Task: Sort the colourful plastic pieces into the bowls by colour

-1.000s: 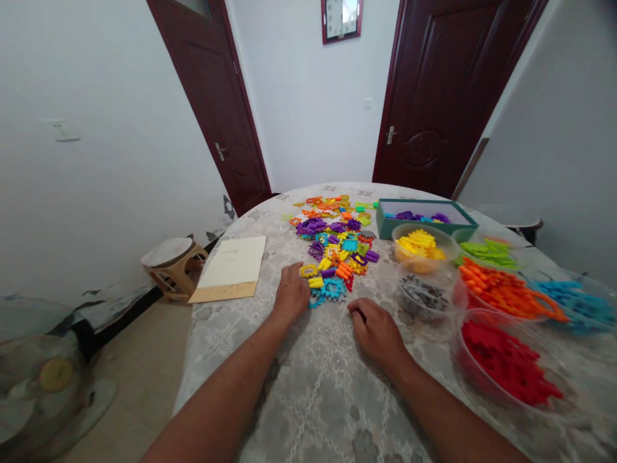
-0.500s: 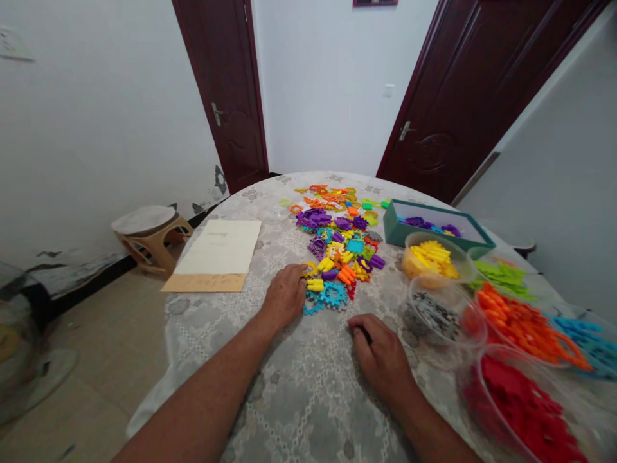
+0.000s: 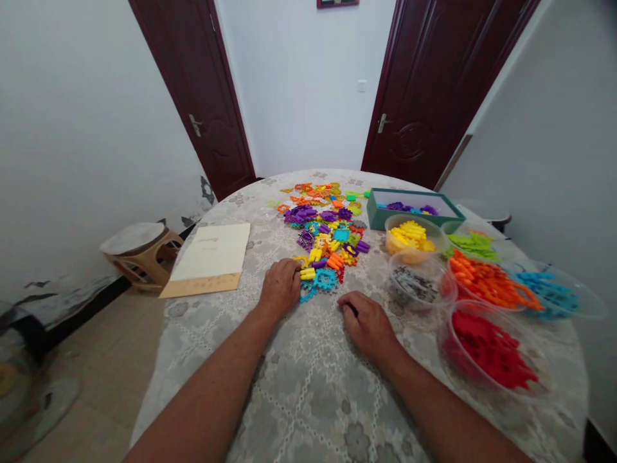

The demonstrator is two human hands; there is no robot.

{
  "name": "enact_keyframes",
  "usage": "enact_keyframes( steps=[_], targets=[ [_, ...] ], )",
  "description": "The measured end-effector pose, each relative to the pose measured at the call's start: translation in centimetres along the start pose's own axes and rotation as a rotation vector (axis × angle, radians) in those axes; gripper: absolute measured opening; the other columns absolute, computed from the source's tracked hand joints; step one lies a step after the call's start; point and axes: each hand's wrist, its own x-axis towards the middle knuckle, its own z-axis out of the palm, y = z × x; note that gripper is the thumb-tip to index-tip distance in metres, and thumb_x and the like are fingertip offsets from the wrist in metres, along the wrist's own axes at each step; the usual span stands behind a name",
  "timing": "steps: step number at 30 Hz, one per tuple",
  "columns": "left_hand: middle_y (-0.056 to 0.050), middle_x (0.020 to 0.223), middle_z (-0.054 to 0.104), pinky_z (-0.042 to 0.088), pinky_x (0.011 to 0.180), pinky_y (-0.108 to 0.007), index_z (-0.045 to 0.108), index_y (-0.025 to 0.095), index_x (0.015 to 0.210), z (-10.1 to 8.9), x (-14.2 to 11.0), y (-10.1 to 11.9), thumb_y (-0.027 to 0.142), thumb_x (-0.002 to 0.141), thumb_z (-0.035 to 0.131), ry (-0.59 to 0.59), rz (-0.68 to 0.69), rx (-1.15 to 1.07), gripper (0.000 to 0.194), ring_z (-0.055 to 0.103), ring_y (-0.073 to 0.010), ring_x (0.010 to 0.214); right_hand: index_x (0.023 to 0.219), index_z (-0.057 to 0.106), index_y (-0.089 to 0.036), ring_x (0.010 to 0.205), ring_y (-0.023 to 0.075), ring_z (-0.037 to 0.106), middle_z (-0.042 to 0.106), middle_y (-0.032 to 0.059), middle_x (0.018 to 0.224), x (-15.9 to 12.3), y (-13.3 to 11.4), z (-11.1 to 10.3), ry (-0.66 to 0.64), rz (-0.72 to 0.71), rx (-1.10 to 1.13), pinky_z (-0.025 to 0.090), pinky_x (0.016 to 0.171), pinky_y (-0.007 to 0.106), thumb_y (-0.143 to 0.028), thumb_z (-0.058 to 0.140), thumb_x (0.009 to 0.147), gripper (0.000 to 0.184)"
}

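My left hand (image 3: 280,285) rests on the tablecloth at the near left edge of a pile of coloured plastic gear pieces (image 3: 308,213). Its fingers are curled and touch the pile beside a yellow connector (image 3: 307,274); what lies under them, if anything, is hidden. Blue gears (image 3: 326,280) sit just to its right. My right hand (image 3: 369,321) lies loosely closed on the cloth, nearer to me than the pile and apart from it. A dark gap shows between its thumb and forefinger, and no piece is visible in it.
To the right stand clear tubs with yellow (image 3: 409,236), grey (image 3: 415,284), green (image 3: 475,244), orange (image 3: 491,280), blue (image 3: 547,290) and red pieces (image 3: 491,344). Behind them is a green box (image 3: 385,217). On the left lie a paper sheet (image 3: 214,247) and, lower, a stool (image 3: 139,254).
The view has swung to the right, so the table and its contents appear further left. Both hands keep about the same pose and place on the table.
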Motion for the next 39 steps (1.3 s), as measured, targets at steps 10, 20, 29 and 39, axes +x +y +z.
enact_keyframes(
  steps=[10,20,29,39],
  targets=[
    [-0.009,0.114,0.069,0.046,0.096,-0.042,0.07,0.023,0.106,-1.8,-0.8,1.8,0.025,0.098,0.054,-0.154,0.162,-0.041,0.018,0.062,-0.0259,0.109,0.102,0.071,-0.02,0.096,0.022,0.068,0.073,0.0068,0.101,0.2,0.1,-0.4,0.063,-0.037,0.035,0.051,0.09,0.034,-0.014,0.05,0.09,0.025],
    [-0.007,0.102,0.068,0.048,0.088,-0.038,0.066,0.02,0.107,-3.4,-1.6,3.8,0.03,0.099,0.055,-0.412,0.305,-0.193,0.017,0.062,-0.0235,0.099,0.124,0.066,-0.019,0.108,0.0242,0.066,0.065,0.0126,0.125,0.3,0.6,-1.3,0.185,-0.001,-0.031,0.056,0.095,0.04,-0.016,0.053,0.091,0.036],
    [-0.009,0.115,0.065,0.051,0.096,-0.04,0.064,0.022,0.121,-3.6,-1.6,4.3,0.03,0.097,0.057,-0.482,0.293,-0.195,0.026,0.062,-0.0252,0.108,0.142,0.06,-0.021,0.131,0.0277,0.059,0.052,0.0136,0.153,0.4,1.1,-1.7,0.036,-0.008,-0.389,0.052,0.108,0.045,-0.019,0.051,0.097,0.046],
    [-0.011,0.118,0.066,0.05,0.1,-0.042,0.064,0.021,0.123,-3.8,-1.7,4.3,0.027,0.095,0.06,-0.511,0.332,-0.154,0.029,0.062,-0.0268,0.113,0.114,0.06,-0.021,0.109,0.0232,0.063,0.067,0.0091,0.118,1.2,0.3,-1.7,0.006,0.063,-0.341,0.048,0.097,0.033,-0.018,0.057,0.089,0.026]
  ],
)
